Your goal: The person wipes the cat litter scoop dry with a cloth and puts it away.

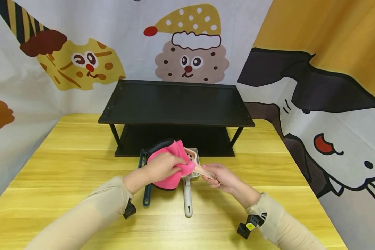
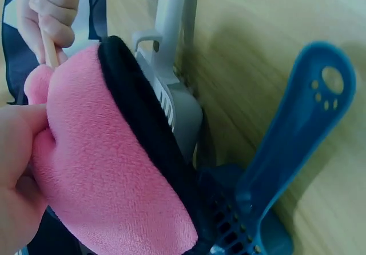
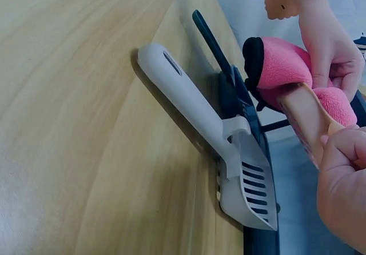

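My left hand (image 1: 162, 166) grips a fluffy pink cloth with a black edge (image 2: 114, 146), which is wrapped against a peach-coloured scoop (image 3: 304, 113). The scoop's handle is pinched in my right hand (image 1: 222, 176), and part of its slotted head shows beyond the cloth in the head view. Below them on the table lies a light grey slotted litter scoop (image 3: 186, 98), handle toward me. To its left, a dark blue litter scoop (image 2: 297, 123) with paw-shaped holes in the handle is partly covered by the cloth in the head view.
A black two-tier rack (image 1: 175, 104) stands at the back of the wooden table (image 1: 75, 152), just behind the scoops. A cartoon-printed curtain (image 1: 118, 21) hangs around the table's back and sides.
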Available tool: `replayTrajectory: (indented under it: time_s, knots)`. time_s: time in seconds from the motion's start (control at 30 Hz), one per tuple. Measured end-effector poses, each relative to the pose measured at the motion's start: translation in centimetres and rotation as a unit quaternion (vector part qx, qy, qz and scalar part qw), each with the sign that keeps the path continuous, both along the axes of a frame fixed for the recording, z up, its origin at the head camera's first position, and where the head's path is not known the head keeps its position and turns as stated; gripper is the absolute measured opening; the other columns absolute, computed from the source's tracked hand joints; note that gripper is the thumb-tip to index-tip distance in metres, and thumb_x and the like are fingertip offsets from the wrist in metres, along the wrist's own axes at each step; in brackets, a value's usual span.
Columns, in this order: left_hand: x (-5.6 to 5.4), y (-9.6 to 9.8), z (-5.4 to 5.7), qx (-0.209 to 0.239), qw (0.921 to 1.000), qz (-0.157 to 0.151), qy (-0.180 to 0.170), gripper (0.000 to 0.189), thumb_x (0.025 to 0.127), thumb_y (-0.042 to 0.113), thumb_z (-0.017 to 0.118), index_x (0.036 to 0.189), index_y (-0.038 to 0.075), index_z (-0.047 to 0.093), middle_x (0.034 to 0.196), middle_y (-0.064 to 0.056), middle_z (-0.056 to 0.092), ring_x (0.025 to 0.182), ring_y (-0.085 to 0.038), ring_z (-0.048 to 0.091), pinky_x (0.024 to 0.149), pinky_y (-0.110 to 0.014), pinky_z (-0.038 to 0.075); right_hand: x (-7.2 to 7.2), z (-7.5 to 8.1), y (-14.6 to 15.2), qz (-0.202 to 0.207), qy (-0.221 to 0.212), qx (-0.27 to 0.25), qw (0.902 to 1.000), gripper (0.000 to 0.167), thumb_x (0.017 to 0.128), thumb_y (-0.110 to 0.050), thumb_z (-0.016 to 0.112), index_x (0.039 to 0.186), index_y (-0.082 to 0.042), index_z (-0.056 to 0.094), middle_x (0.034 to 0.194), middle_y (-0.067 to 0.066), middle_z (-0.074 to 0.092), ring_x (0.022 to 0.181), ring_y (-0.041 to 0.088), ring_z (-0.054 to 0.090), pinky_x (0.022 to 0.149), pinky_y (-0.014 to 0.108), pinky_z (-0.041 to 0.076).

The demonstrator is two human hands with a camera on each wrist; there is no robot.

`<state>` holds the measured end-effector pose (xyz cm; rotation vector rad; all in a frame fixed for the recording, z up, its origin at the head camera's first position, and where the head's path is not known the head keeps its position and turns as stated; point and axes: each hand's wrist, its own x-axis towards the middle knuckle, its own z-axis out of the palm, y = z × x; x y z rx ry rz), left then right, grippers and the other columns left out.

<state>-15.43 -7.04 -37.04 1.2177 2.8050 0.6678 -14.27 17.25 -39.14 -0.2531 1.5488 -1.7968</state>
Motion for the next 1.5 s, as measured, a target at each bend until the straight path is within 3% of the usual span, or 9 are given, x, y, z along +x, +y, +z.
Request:
replayTrajectory:
  time_s: [0.17,0.3,0.47,0.67,0.83,1.1,1.23,1.4,1.5]
  knots:
    - [-0.2,0.2,0.3,-0.021,0.9974,0.005,0.069,0.016,0.083,0.012,0.070,0.099,0.011,0.071,0.087,0.000,0.071,0.069,-0.007,0.061,0.068,-0.018,0.051,0.0,0.1,0.2,-0.002,0.014,-0.007,0.9999,0.025,0.102,-0.019,0.034,0.090,-0.007,0.053,0.063,-0.008,0.050,0.041,-0.002,0.034,0.041,0.013,0.025]
    - [-0.3,0.0,1.0,-0.055,0.9886,0.013,0.140,0.010,0.083,0.010,0.069,0.092,0.015,0.072,0.078,0.004,0.070,0.066,-0.005,0.061,0.065,-0.019,0.051,-0.1,0.6,0.2,-0.012,0.036,0.013,0.9992,0.028,0.102,-0.020,0.035,0.086,-0.007,0.054,0.059,-0.008,0.049,0.039,-0.001,0.034,0.041,0.015,0.025]
    - [-0.2,-0.8,1.8,-0.095,0.9780,0.024,0.184,0.018,0.081,0.006,0.070,0.096,0.015,0.072,0.081,0.004,0.070,0.071,-0.006,0.063,0.069,-0.023,0.053,-0.1,1.2,0.1,-0.032,0.055,0.048,0.9968,0.027,0.100,-0.020,0.039,0.085,-0.006,0.056,0.056,-0.007,0.048,0.038,0.001,0.033,0.041,0.016,0.025]
    - [-0.3,-2.2,1.3,-0.099,0.9617,-0.008,0.255,0.025,0.078,0.000,0.069,0.102,0.007,0.069,0.095,-0.004,0.071,0.088,-0.014,0.066,0.076,-0.025,0.053,-0.1,1.9,-0.1,-0.042,0.061,0.070,0.9948,0.025,0.100,-0.018,0.040,0.092,-0.001,0.056,0.058,-0.006,0.049,0.037,0.001,0.032,0.040,0.015,0.025]
    - [-0.5,-3.2,1.4,-0.108,0.9495,-0.024,0.294,0.026,0.078,0.000,0.069,0.103,0.008,0.069,0.096,-0.004,0.070,0.090,-0.015,0.066,0.078,-0.025,0.053,-0.3,2.0,0.1,-0.041,0.068,0.078,0.9938,0.024,0.099,-0.018,0.041,0.095,0.001,0.055,0.058,-0.006,0.050,0.037,0.001,0.032,0.040,0.015,0.026]
    - [-0.8,-3.7,2.7,-0.096,0.9547,0.037,0.279,0.028,0.078,0.001,0.071,0.106,0.007,0.069,0.100,-0.006,0.070,0.092,-0.017,0.066,0.081,-0.029,0.053,-0.6,1.3,0.2,-0.043,0.054,0.115,0.9910,0.028,0.098,-0.017,0.041,0.101,0.007,0.053,0.058,-0.006,0.050,0.037,0.000,0.032,0.039,0.015,0.026]
    - [-0.8,-1.9,3.0,-0.068,0.9628,0.013,0.261,0.025,0.081,0.000,0.067,0.104,0.009,0.069,0.096,-0.003,0.071,0.087,-0.014,0.067,0.079,-0.027,0.054,-0.6,1.1,-0.8,-0.028,0.055,0.129,0.9898,0.033,0.098,-0.018,0.042,0.104,0.013,0.052,0.060,-0.005,0.051,0.038,0.000,0.032,0.040,0.015,0.026]
    - [-0.7,-0.6,2.2,-0.043,0.9843,0.002,0.171,0.015,0.084,0.009,0.067,0.098,0.013,0.072,0.080,0.003,0.071,0.067,-0.007,0.064,0.069,-0.024,0.053,-0.6,1.2,-1.9,-0.024,0.103,0.161,0.9812,0.036,0.098,-0.018,0.042,0.110,0.014,0.054,0.061,-0.001,0.052,0.039,0.002,0.033,0.040,0.016,0.026]
    - [-0.9,-0.4,1.8,-0.044,0.9899,0.015,0.134,0.008,0.085,0.010,0.065,0.087,0.015,0.071,0.071,0.006,0.067,0.061,-0.005,0.059,0.066,-0.025,0.052,-0.5,1.2,-2.0,-0.026,0.126,0.185,0.9743,0.035,0.098,-0.017,0.042,0.109,0.012,0.057,0.060,-0.001,0.053,0.039,0.004,0.034,0.040,0.017,0.027]
